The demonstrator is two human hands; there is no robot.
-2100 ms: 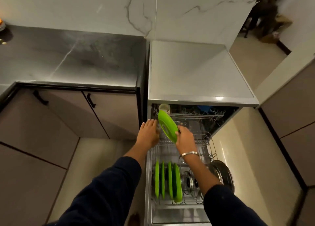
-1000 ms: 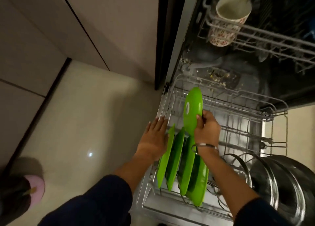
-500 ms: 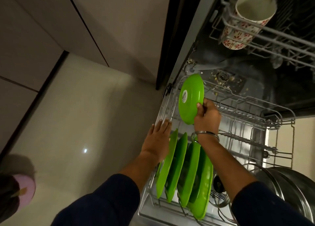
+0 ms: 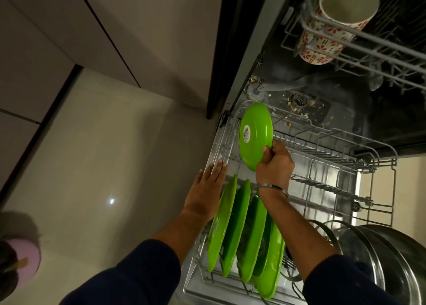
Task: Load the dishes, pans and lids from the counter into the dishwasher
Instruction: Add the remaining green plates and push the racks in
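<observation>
Gripping a green plate (image 4: 253,134), the right hand (image 4: 275,164) hides its lower rim.

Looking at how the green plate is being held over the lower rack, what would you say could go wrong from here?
The right hand pinches the green plate only at its lower edge, so it may slip onto the lower rack. The four racked plates stand close together; the incoming plate could knock them.
</observation>
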